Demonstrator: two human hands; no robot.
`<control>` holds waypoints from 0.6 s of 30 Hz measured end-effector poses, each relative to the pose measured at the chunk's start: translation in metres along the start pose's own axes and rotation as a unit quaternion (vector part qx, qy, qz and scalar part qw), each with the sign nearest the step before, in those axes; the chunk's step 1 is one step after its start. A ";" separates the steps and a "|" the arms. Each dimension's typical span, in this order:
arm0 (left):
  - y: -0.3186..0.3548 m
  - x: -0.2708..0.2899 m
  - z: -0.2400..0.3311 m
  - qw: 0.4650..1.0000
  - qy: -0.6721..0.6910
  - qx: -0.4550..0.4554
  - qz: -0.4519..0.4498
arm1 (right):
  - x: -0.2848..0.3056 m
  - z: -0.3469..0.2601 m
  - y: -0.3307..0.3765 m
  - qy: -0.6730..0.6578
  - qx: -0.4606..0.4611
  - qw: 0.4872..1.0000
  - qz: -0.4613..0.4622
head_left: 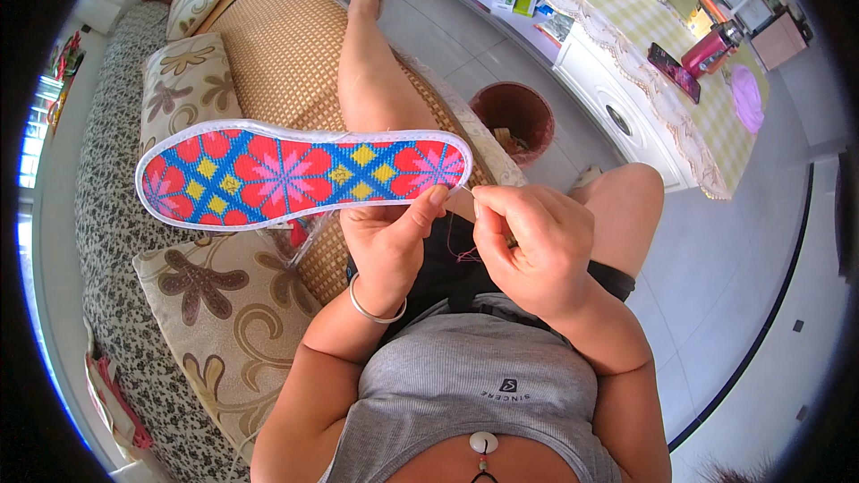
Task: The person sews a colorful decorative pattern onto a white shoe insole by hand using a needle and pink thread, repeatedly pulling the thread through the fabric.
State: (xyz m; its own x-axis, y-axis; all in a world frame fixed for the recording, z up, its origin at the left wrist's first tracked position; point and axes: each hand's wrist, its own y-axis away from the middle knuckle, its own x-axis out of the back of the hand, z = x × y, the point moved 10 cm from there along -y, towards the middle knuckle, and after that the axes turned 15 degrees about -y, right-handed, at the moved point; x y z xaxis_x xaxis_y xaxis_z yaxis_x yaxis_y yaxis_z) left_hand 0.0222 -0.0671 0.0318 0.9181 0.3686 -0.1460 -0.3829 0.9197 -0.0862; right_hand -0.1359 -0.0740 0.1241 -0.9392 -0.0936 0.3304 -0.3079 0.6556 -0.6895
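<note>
One patterned insole is pinched in the left hand; the right hand, curled closed, pinches something thin, too small to identify.

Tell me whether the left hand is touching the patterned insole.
Touching. The head view shows the left hand holding the patterned insole near its right end, thumb lapped over the lower edge.

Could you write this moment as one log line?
left hand: gripping patterned insole | right hand: fingers pinched beside insole's right end | pink thread: between hands
</note>
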 end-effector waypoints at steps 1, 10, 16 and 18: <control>0.001 0.000 0.002 1.000 0.002 -0.003 0.001 | -0.001 0.000 0.000 -0.001 0.000 1.000 -0.002; 0.002 -0.004 0.003 0.999 0.024 -0.033 -0.015 | -0.004 0.005 0.003 0.015 -0.004 1.000 -0.007; 0.004 -0.006 0.003 0.999 0.016 -0.036 -0.010 | -0.002 0.005 0.003 0.005 -0.011 1.000 -0.012; 0.004 -0.005 0.004 0.999 0.008 -0.036 -0.007 | -0.002 0.004 0.003 0.006 -0.011 1.000 -0.016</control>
State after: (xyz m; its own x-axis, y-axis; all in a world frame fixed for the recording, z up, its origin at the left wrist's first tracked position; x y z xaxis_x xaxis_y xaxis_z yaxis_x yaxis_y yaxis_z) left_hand 0.0167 -0.0646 0.0362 0.9223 0.3522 -0.1590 -0.3760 0.9129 -0.1589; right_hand -0.1355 -0.0743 0.1186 -0.9274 -0.1056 0.3588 -0.3334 0.6683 -0.6650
